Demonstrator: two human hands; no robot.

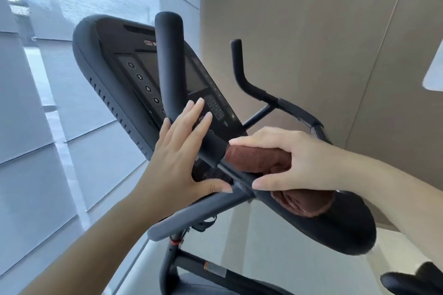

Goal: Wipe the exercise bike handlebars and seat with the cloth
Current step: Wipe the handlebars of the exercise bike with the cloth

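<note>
The black handlebars [169, 60] of the exercise bike rise in front of me, one upright grip at centre and a second bent grip [242, 74] further right. My left hand [178, 151] lies flat with straight fingers against the lower part of the centre grip. My right hand [294, 163] grips a brown cloth [259, 158] wrapped round the handlebar just right of the left hand. Part of the cloth hangs below my right thumb. The seat is not clearly in view.
The bike's black console [124, 74] with numbered buttons and a keypad sits behind the centre grip. A window with grey blinds [48, 103] is on the left, a beige wall [311, 31] on the right. The bike frame [215, 270] runs down to a pale floor.
</note>
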